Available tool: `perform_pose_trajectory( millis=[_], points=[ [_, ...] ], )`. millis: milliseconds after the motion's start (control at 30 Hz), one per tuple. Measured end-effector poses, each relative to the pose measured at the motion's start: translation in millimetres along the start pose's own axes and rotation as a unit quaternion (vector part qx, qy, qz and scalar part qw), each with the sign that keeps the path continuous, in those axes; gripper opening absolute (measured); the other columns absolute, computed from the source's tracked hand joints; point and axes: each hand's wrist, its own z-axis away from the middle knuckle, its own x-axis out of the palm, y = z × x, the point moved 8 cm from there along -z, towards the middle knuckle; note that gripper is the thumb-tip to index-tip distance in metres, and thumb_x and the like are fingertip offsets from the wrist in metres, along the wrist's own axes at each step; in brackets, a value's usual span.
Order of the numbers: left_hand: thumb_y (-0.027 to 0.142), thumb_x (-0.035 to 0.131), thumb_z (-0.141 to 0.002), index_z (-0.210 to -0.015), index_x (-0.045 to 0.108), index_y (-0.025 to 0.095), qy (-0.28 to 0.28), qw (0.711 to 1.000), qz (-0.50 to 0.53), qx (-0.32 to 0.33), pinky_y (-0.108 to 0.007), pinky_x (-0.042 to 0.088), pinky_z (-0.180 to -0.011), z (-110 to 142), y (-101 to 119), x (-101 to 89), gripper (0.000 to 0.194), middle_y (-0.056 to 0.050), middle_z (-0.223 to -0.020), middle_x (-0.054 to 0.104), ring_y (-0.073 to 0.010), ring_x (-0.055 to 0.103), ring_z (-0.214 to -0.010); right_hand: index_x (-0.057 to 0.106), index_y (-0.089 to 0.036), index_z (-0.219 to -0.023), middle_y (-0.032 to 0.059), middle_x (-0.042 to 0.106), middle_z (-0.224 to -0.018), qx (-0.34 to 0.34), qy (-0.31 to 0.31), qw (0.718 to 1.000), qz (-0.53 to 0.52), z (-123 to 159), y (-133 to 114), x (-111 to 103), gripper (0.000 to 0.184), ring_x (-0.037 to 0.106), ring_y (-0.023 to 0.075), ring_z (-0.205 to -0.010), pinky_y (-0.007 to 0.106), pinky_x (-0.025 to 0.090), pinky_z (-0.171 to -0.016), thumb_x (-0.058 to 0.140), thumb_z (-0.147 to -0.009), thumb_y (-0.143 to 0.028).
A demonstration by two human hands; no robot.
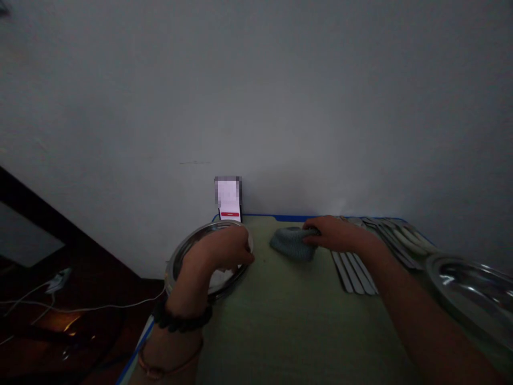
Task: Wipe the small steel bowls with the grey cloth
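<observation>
My left hand (228, 247) reaches over a round shiny metal bowl (173, 267) on the left, its fingers curled closed beside the bowl's right rim. What those fingers hold, if anything, is hidden from me. Something pale (220, 278) shows inside the bowl under the hand. A grey-blue cloth (294, 244) is pinched in my right hand (331, 233), bunched up at or just above the table. Below my right wrist lies a row of several flat metal utensil handles (352, 272), partly covered by the forearm.
More utensils (395, 240) lie at the table's back right. A second metal bowl (476, 289) sits at the right edge. A lit phone (230, 200) leans on the wall behind the pale green table (280, 331). White cables (100, 308) run at the left.
</observation>
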Motion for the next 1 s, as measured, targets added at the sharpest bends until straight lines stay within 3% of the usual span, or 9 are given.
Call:
perform_pose_trajectory(
  millis=[100, 200, 300, 467, 533, 600, 733, 867, 1000],
  points=[
    [0.031, 0.050, -0.072, -0.055, 0.058, 0.019, 0.047, 0.999, -0.011, 0.024, -0.028, 0.034, -0.050, 16.0, 6.3, -17.3, 0.023, -0.006, -0.059, 0.064, -0.0163, 0.054, -0.052, 0.067, -0.019, -0.100, 0.0097, 0.072, -0.094, -0.010, 0.030, 0.999, -0.016, 7.9, -0.5, -17.6, 0.025, 0.067, 0.0211, -0.080, 0.029, 0.047, -0.069, 0.053, -0.087, -0.035],
    [0.037, 0.048, -0.076, -0.066, 0.061, 0.019, 0.147, 0.987, -0.059, -0.027, -0.029, 0.035, -0.055, 34.4, 5.6, -43.9, 0.023, -0.007, -0.067, 0.066, -0.0177, 0.056, -0.058, 0.062, -0.020, -0.111, 0.0092, 0.072, -0.096, -0.016, 0.078, 0.996, -0.039, 16.1, -2.4, -32.9, 0.029, 0.066, 0.0205, -0.083, 0.029, 0.047, -0.071, 0.048, -0.090, -0.034],
    [0.040, 0.043, -0.079, -0.083, 0.066, 0.018, 0.274, 0.952, -0.105, -0.086, -0.032, 0.036, -0.057, 55.0, 10.3, -72.6, 0.032, -0.011, -0.078, 0.068, -0.0226, 0.058, -0.065, 0.062, -0.020, -0.112, 0.0085, 0.072, -0.098, -0.012, 0.159, 0.986, -0.050, 25.8, -2.5, -52.4, 0.029, 0.066, 0.0202, -0.088, 0.030, 0.047, -0.078, 0.041, -0.093, -0.030],
    [0.034, 0.041, -0.081, -0.096, 0.068, 0.019, 0.472, 0.878, -0.044, -0.066, -0.033, 0.040, -0.065, 86.4, 40.8, -98.6, 0.034, -0.007, -0.076, 0.067, -0.0211, 0.057, -0.067, 0.068, -0.017, -0.101, 0.0109, 0.072, -0.100, 0.051, 0.294, 0.954, -0.043, 53.8, 18.0, -88.2, 0.030, 0.066, 0.0245, -0.093, 0.033, 0.046, -0.082, 0.042, -0.093, -0.030],
    [0.030, 0.041, -0.081, -0.092, 0.066, 0.017, 0.506, 0.862, -0.033, -0.009, -0.033, 0.042, -0.069, 86.2, 59.5, -94.0, 0.030, -0.006, -0.075, 0.066, -0.0200, 0.057, -0.068, 0.068, -0.016, -0.101, 0.0119, 0.072, -0.099, 0.089, 0.342, 0.934, -0.046, 70.1, 33.2, -101.4, 0.032, 0.066, 0.0256, -0.093, 0.035, 0.046, -0.082, 0.042, -0.092, -0.031],
    [0.023, 0.040, -0.081, -0.088, 0.065, 0.017, 0.519, 0.849, -0.055, 0.087, -0.034, 0.043, -0.076, 77.6, 83.4, -81.5, 0.026, -0.007, -0.079, 0.067, -0.0209, 0.058, -0.077, 0.068, -0.015, -0.103, 0.0129, 0.072, -0.099, 0.128, 0.371, 0.918, -0.053, 85.0, 48.7, -110.5, 0.033, 0.066, 0.0260, -0.091, 0.035, 0.046, -0.081, 0.042, -0.092, -0.032],
    [0.017, 0.040, -0.084, -0.085, 0.063, 0.016, 0.467, 0.853, -0.116, 0.203, -0.038, 0.044, -0.090, 39.5, 115.1, -42.7, 0.023, -0.007, -0.080, 0.067, -0.0221, 0.056, -0.083, 0.069, -0.014, -0.102, 0.0138, 0.072, -0.099, 0.155, 0.375, 0.913, -0.051, 98.4, 65.7, -116.4, 0.034, 0.067, 0.0254, -0.089, 0.035, 0.047, -0.080, 0.043, -0.091, -0.032],
    [0.013, 0.042, -0.084, -0.083, 0.065, 0.017, 0.425, 0.859, -0.178, 0.221, -0.044, 0.033, -0.108, 9.8, 127.5, -12.3, 0.022, -0.008, -0.084, 0.069, -0.0231, 0.057, -0.089, 0.070, -0.016, -0.098, 0.0124, 0.072, -0.101, 0.122, 0.337, 0.933, -0.033, 94.3, 66.7, -111.3, 0.030, 0.066, 0.0249, -0.095, 0.034, 0.046, -0.084, 0.045, -0.091, -0.031],
    [0.008, 0.044, -0.079, -0.087, 0.067, 0.017, 0.370, 0.886, -0.172, 0.219, -0.049, 0.029, -0.112, -1.8, 117.6, 14.1, 0.026, -0.009, -0.093, 0.070, -0.0256, 0.059, -0.100, 0.070, -0.019, -0.098, 0.0099, 0.072, -0.101, 0.088, 0.275, 0.957, -0.037, 87.4, 66.8, -100.9, 0.027, 0.066, 0.0231, -0.094, 0.032, 0.047, -0.083, 0.047, -0.091, -0.031]
  ],
)
